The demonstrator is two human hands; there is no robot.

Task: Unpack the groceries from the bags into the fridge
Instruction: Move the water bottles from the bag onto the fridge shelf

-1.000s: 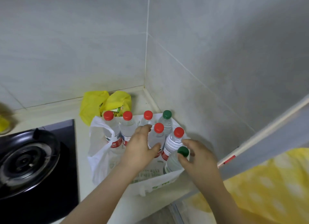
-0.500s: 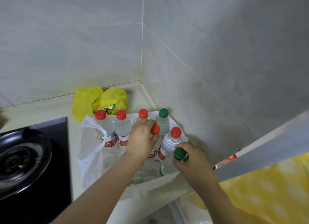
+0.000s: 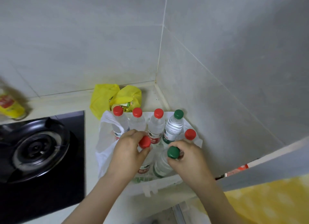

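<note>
A white plastic bag (image 3: pixel 104 143) lies open on the counter in the wall corner, holding several upright water bottles with red or green caps. My left hand (image 3: pixel 128 150) grips the neck of a red-capped bottle (image 3: pixel 144 142) near the bag's front. My right hand (image 3: pixel 189 158) grips the neck of a green-capped bottle (image 3: pixel 173 152) beside it. Behind them stand three more red-capped bottles (image 3: pixel 137 121) and another green-capped bottle (image 3: pixel 173 126). One more red cap (image 3: pixel 190 134) shows at the right.
A yellow bag (image 3: pixel 115 96) with packets inside sits behind the white bag. A black gas hob (image 3: pixel 38 150) fills the left. A yellow bottle (image 3: pixel 10 105) stands at the far left. Tiled walls meet in the corner. A grey edge (image 3: pixel 260 167) and yellow cloth lie at the lower right.
Both hands have closed around the bottle necks and the two front bottles have risen slightly toward me. The camera view has shifted, bringing the yellow bottle at left into sight.
</note>
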